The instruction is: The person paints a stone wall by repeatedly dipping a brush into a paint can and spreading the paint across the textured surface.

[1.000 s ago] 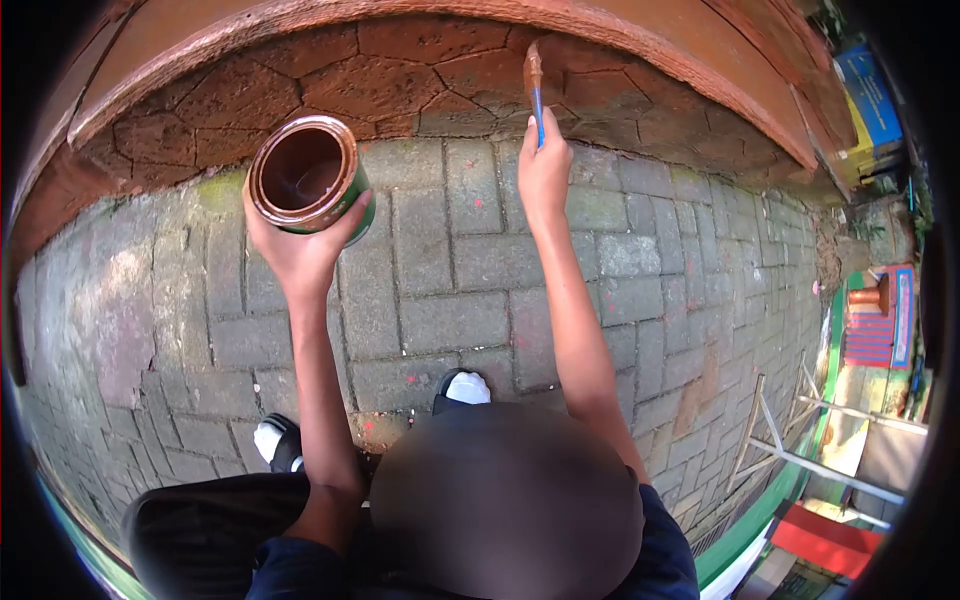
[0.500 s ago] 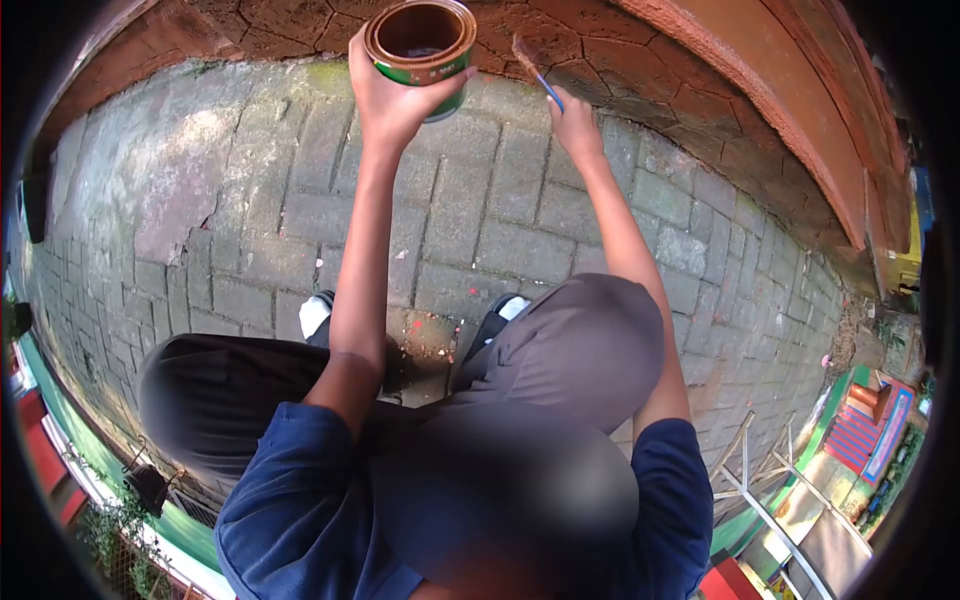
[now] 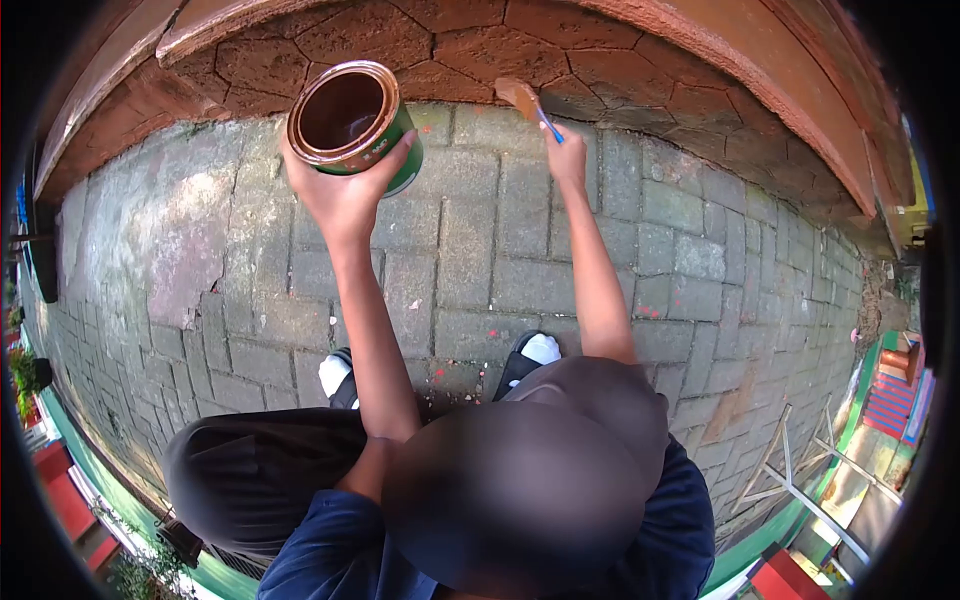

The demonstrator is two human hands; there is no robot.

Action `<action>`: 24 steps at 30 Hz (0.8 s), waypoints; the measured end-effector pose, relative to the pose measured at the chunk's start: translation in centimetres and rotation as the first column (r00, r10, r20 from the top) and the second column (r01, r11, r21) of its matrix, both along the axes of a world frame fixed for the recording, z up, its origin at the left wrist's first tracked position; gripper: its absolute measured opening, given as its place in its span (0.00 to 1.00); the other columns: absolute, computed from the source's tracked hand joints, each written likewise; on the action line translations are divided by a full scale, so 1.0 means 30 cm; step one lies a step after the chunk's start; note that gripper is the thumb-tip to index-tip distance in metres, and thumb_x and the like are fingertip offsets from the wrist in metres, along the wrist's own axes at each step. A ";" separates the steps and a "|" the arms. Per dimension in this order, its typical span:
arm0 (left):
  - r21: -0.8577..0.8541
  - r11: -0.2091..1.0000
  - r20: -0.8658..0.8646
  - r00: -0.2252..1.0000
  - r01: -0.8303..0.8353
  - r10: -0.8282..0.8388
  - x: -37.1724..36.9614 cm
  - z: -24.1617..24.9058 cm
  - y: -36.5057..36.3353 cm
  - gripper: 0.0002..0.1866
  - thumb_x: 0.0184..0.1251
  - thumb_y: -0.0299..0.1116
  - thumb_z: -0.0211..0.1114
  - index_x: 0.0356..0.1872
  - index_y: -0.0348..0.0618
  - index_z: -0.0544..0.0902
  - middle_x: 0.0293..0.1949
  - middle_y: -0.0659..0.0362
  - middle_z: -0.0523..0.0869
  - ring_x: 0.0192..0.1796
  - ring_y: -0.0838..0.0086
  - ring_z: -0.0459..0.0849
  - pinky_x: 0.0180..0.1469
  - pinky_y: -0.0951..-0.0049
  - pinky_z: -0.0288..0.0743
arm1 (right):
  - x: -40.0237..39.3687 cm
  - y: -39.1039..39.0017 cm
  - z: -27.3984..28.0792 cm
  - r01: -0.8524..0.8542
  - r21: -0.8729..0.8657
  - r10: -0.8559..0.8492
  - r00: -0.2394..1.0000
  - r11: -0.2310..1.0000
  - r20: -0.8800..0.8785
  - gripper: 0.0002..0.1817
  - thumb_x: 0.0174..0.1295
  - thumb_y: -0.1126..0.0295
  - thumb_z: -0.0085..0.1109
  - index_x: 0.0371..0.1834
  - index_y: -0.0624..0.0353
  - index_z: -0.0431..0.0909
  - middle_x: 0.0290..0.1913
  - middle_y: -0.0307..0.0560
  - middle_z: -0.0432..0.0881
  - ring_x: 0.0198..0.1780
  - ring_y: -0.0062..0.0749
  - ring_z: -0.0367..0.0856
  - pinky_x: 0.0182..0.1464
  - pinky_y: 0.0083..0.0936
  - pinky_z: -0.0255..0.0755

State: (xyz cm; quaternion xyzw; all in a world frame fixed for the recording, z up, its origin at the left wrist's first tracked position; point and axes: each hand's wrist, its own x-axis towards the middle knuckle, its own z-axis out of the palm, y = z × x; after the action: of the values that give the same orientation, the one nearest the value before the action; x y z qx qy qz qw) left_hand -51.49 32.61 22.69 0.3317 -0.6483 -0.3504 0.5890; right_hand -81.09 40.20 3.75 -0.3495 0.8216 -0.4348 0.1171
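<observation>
My left hand (image 3: pixel 343 195) is wrapped round a green paint can (image 3: pixel 405 158) from below, its open top tilted toward me. Brown paint coats the can's rim and inner wall. My right hand (image 3: pixel 567 158) grips the blue handle of a paintbrush (image 3: pixel 520 97), whose bristles are covered in brown. The brush tip overlaps the lower edge of a brown wall (image 3: pixel 480 60) with a stone-like pattern, close to where it meets the paving.
Grey paving bricks (image 3: pixel 465 250) with small red and white specks spread below the wall. My feet in dark sandals (image 3: pixel 517 365) stand on them. A metal frame (image 3: pixel 800 470) is at the lower right, and a potted plant (image 3: pixel 28 370) at the far left.
The view has shifted, so the wall shows more fully. In view, the can has moved left and down with my left hand; the brush has come down to the wall's base.
</observation>
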 end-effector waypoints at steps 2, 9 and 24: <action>-0.007 1.000 0.014 1.000 0.019 -0.019 -0.005 -0.002 0.008 0.42 0.35 0.31 0.88 0.56 0.36 0.74 0.52 0.53 0.82 0.52 0.68 0.83 0.58 0.66 0.78 | -0.053 0.118 -0.026 0.229 -0.103 -0.229 0.973 0.968 0.018 0.18 0.68 0.57 0.60 0.45 0.63 0.84 0.25 0.57 0.83 0.28 0.45 0.82 0.34 0.38 0.72; 0.095 0.993 0.045 0.997 -0.063 0.059 -0.019 -0.020 0.066 0.44 0.35 0.31 0.88 0.58 0.35 0.73 0.53 0.53 0.82 0.54 0.67 0.82 0.59 0.66 0.77 | -0.376 0.404 -0.102 0.696 -0.274 -0.690 0.711 0.664 0.136 0.16 0.70 0.62 0.58 0.32 0.66 0.81 0.17 0.51 0.74 0.22 0.32 0.75 0.29 0.36 0.68; 0.081 0.997 0.112 0.994 -0.016 0.007 -0.047 -0.055 0.059 0.46 0.34 0.32 0.88 0.60 0.35 0.72 0.55 0.53 0.81 0.56 0.66 0.82 0.63 0.64 0.75 | 0.247 -0.111 0.018 -0.036 0.039 0.035 0.999 0.999 0.027 0.11 0.70 0.64 0.54 0.45 0.58 0.81 0.40 0.66 0.84 0.45 0.65 0.82 0.45 0.51 0.77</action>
State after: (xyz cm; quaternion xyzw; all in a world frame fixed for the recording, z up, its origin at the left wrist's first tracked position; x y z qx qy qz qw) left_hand -52.90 34.40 21.04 0.3782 -0.6635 -0.3543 0.5397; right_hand -73.68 36.87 4.30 -0.3559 0.8220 -0.4211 0.1427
